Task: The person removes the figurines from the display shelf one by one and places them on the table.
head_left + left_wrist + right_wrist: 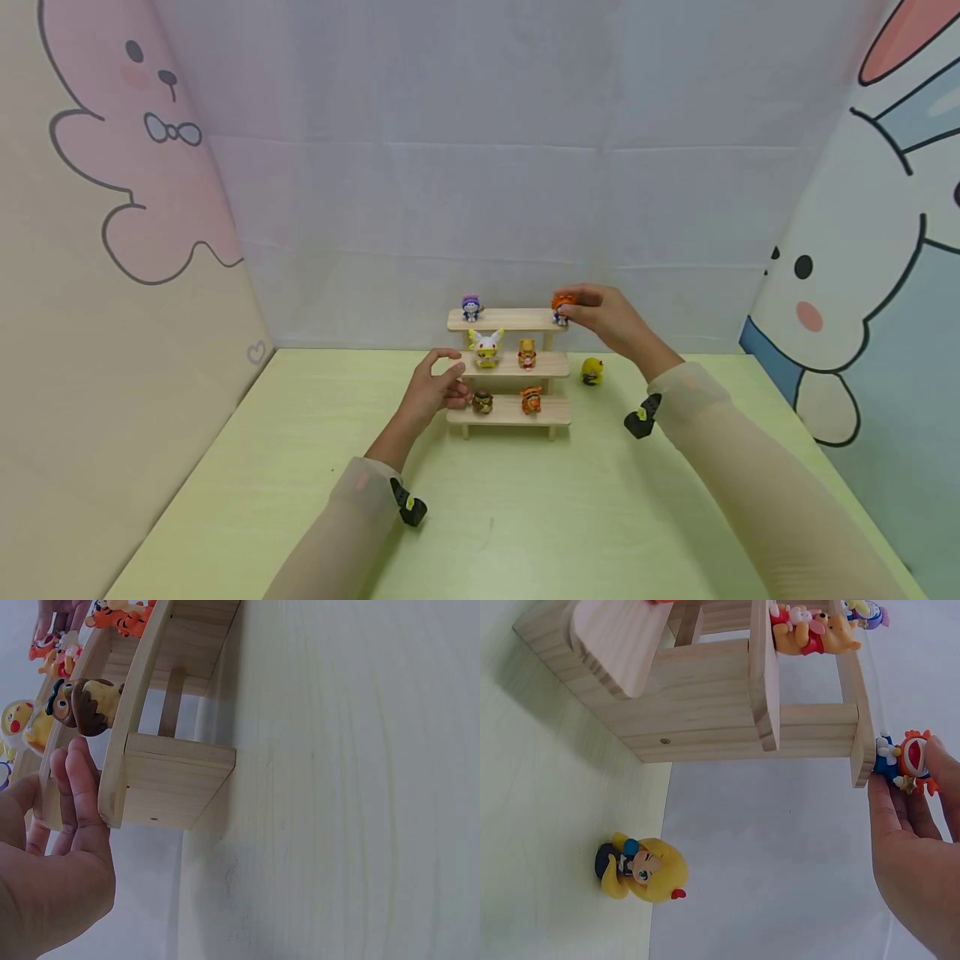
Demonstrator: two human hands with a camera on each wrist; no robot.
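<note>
A three-tier wooden stand (pixel 512 319) holds small toy figurines. At the right end of its top tier, my right hand (pixel 609 320) pinches a figurine with an orange headpiece and blue body (pixel 913 759) between thumb and fingers. The figurine's base is right at the board's edge. My left hand (pixel 427 392) is at the stand's left end, fingers (pixel 86 795) fairly straight against the lower boards. Close to those fingertips sits a brown owl figurine (pixel 91 705) on the bottom tier. An orange tiger figurine (pixel 532 401) shares that tier.
A purple-hatted figurine (pixel 470 307) stands top left. The middle tier bears a white-eared yellow figurine (pixel 486 350) and a yellow bear in red (pixel 527 355). Right of the stand, a yellow-haired figurine (pixel 649 868) is on the table (pixel 300 500). A pale curtain (pixel 480 183) hangs behind.
</note>
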